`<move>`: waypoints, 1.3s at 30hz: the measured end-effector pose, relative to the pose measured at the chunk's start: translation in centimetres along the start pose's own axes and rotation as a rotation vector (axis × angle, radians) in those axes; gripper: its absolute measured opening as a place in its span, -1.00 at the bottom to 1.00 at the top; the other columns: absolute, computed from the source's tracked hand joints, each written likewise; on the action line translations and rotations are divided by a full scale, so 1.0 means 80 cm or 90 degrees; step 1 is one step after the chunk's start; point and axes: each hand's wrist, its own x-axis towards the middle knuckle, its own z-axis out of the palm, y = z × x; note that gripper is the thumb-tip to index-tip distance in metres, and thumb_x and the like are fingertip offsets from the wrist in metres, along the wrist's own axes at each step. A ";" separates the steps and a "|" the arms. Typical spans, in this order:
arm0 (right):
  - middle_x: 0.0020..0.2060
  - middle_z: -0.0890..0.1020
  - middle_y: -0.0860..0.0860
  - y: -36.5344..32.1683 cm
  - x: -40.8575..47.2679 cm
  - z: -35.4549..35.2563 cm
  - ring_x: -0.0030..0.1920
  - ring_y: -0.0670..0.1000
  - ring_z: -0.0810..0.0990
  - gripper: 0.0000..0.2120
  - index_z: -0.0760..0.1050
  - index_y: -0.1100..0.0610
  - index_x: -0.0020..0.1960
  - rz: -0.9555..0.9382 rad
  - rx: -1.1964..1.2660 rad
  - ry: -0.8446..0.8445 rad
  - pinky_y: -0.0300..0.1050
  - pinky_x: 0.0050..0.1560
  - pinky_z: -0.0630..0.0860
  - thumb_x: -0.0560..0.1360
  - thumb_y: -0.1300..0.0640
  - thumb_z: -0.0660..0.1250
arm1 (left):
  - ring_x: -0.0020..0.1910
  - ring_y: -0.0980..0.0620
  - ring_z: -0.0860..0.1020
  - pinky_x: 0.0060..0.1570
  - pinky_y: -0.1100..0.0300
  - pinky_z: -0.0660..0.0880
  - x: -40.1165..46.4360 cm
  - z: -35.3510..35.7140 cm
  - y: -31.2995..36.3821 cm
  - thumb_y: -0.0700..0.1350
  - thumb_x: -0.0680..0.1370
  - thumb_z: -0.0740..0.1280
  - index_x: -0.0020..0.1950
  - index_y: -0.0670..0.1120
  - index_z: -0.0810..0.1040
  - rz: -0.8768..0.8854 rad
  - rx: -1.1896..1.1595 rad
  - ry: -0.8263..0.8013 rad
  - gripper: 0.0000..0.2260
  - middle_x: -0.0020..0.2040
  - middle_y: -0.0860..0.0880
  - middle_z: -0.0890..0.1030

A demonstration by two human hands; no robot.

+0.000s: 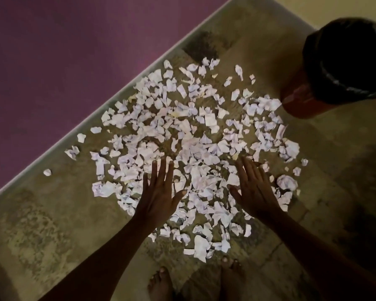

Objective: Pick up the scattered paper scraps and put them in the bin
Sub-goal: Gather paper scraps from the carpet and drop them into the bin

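Paper scraps: white, torn and crumpled, many, strewn in a broad patch across the mottled stone floor, from the purple wall and its pale skirting at 10 o'clock to the bin at 2 o'clock, a red one lined with a black bag, just beside the patch's edge. Bare feet at 6 o'clock, just short of the nearest scraps. Left hand and right hand: both flat, palms down, fingers spread wide, over the near half of the patch, holding nothing.
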 end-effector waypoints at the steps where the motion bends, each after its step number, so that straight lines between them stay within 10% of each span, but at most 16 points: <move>1: 0.52 0.19 0.23 0.005 0.006 0.022 0.50 0.24 0.21 -0.32 0.13 0.15 0.54 -0.007 -0.006 -0.018 0.32 0.34 0.31 0.57 -0.25 0.05 | 0.56 -0.20 -0.14 0.42 -0.30 0.08 0.002 0.025 -0.002 0.30 0.59 0.01 0.59 -0.12 -0.15 -0.014 0.004 -0.010 -0.25 0.59 -0.15 -0.16; 7: 0.57 -0.12 0.11 0.015 0.047 0.156 0.54 0.28 -0.02 -0.16 -0.13 -0.26 0.53 -0.061 -0.004 -0.166 0.41 0.28 0.34 0.42 -0.31 0.29 | 0.54 -0.31 -0.12 0.27 -0.47 0.20 0.002 0.167 -0.016 0.23 0.56 0.17 0.60 -0.02 -0.11 -0.097 -0.006 -0.063 -0.25 0.58 -0.23 -0.15; 18: 0.53 -0.34 0.15 -0.005 0.133 0.268 0.46 0.33 0.16 0.09 -0.17 -0.29 0.52 -0.240 -0.050 -0.186 0.09 -0.07 0.64 0.29 -0.17 0.54 | 0.52 -0.31 -0.25 0.32 -0.52 -0.02 0.047 0.322 -0.056 0.48 0.45 0.07 0.56 0.20 -0.06 -0.250 -0.005 -0.058 -0.23 0.57 -0.24 -0.16; 23: 0.55 -0.24 0.18 0.004 0.152 0.291 0.46 0.37 0.12 0.03 -0.17 -0.28 0.53 -0.312 -0.152 -0.211 0.08 -0.13 0.64 0.34 -0.19 0.49 | 0.53 -0.34 -0.07 0.27 -0.52 0.09 0.058 0.349 -0.063 0.38 0.48 0.12 0.55 0.17 0.12 -0.251 0.045 -0.021 -0.32 0.54 -0.23 0.08; 27: 0.51 0.21 0.21 0.026 0.149 0.311 0.28 0.36 0.45 -0.12 0.17 -0.20 0.52 -0.333 -0.236 -0.094 -0.10 -0.50 0.51 0.30 -0.42 0.38 | 0.50 -0.32 0.06 0.26 -0.44 0.18 0.056 0.351 -0.068 0.30 0.48 0.14 0.53 0.15 0.19 -0.224 0.058 0.010 -0.36 0.50 -0.21 0.19; 39: 0.37 0.46 0.12 0.040 0.153 0.348 0.23 0.23 0.46 -0.50 0.49 -0.06 0.26 -0.438 -0.185 0.088 -0.06 -0.41 0.53 0.51 -0.35 0.13 | 0.34 -0.32 0.31 0.20 -0.30 0.31 0.050 0.377 -0.073 0.08 0.52 0.13 0.43 -0.02 0.39 -0.177 -0.019 0.182 -0.52 0.35 -0.25 0.41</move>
